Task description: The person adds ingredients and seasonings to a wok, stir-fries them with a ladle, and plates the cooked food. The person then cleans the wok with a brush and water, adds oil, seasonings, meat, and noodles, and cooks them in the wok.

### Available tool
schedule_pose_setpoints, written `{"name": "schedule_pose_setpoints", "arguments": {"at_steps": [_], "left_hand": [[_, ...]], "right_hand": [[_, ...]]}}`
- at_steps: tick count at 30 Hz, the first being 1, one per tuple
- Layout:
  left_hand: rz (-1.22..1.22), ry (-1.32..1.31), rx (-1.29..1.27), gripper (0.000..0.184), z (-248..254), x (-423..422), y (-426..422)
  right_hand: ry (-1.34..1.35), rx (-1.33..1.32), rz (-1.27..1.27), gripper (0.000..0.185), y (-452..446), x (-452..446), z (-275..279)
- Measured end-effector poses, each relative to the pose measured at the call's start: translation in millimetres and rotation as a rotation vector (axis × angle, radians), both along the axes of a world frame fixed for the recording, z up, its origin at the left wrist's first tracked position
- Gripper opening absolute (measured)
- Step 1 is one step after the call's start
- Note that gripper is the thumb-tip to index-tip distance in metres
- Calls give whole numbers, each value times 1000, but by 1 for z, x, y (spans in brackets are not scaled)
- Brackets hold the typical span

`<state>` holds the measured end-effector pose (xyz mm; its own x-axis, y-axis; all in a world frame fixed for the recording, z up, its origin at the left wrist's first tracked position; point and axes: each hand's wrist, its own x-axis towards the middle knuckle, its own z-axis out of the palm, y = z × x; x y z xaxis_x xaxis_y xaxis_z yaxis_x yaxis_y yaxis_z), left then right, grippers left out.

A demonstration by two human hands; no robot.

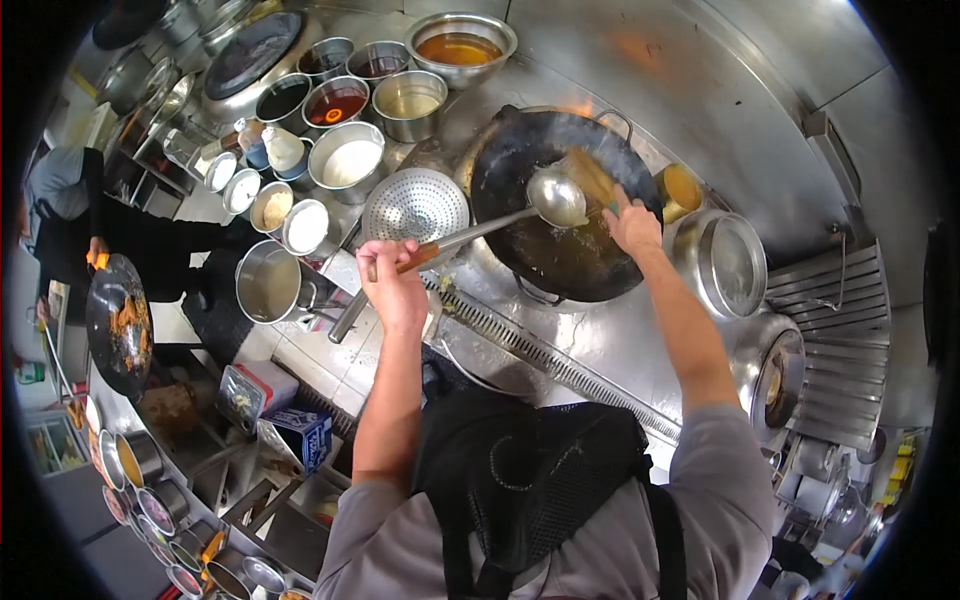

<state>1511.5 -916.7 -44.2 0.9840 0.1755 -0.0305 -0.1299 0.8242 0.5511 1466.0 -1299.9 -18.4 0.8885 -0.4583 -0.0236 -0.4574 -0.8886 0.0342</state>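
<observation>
Left hand (pixel 395 290): fingers clamped on the ladle's (pixel 557 197) wooden grip, bowl inside the wok (pixel 502 160). Right hand (pixel 635 228): fingers closed on the brush (pixel 590 176), beside the bowl.

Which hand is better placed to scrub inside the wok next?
Right, I'd say: the right hand already holds the brush inside the wok. The left hand sits outside the rim, gripping the ladle by its handle.

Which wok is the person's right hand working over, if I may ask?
The wok on the stove, under the ladle; the other wok, far left, is in a co-worker's hand.
</observation>
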Motion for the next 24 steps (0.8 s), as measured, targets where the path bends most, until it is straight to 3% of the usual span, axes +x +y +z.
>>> {"name": "schedule_pose_setpoints", "arguments": {"at_steps": [1, 3, 5, 7, 8, 10, 11, 13, 14, 15, 17, 18, 21, 22, 24], "left_hand": [[-5, 0, -3, 13, 2, 2, 0], [5, -55, 19, 14, 12, 4, -1], [-29, -75, 13, 16, 22, 5, 1], [-150, -226, 62, 17, 34, 1, 2], [-158, -219, 65, 17, 38, -4, 0], [-252, -539, 422, 19, 45, -13, -12], [-260, -538, 422, 19, 41, -13, -16], [-283, -497, 356, 18, 32, -8, -26], [-273, -510, 305, 17, 41, 0, -19], [-276, -481, 222, 17, 43, 8, -13], [-301, -439, 238, 16, 47, 12, -5], [-296, -446, 244, 16, 46, 13, -4], [-282, -380, 196, 16, 27, 10, -14], [-247, -364, 151, 17, 22, 9, -18], [-201, -328, 118, 18, 27, 8, -16]], "right_hand": [[0, -3, -5, 65, 7, -1, -5], [-287, 152, 21, 64, 17, -10, -18], [36, 181, 255, 66, 28, -20, -20], [298, 40, 224, 68, 37, -22, -21], [274, 4, 202, 68, 29, -24, -24], [113, -161, 223, 67, 5, -24, -57], [116, -158, 216, 67, 13, -22, -51], [211, 1427, -348, 67, 42, -9, -20], [176, 1638, -338, 65, 36, -13, -22], [170, 1637, -340, 65, 34, -16, -9], [392, 645, -15, 65, 29, -17, 15], [183, 23, 308, 65, 20, -16, -2], [110, 172, 48, 75, 17, -11, -27], [109, 797, -198, 75, 31, -12, -26], [182, 1091, -223, 73, 45, -21, -22]]}}
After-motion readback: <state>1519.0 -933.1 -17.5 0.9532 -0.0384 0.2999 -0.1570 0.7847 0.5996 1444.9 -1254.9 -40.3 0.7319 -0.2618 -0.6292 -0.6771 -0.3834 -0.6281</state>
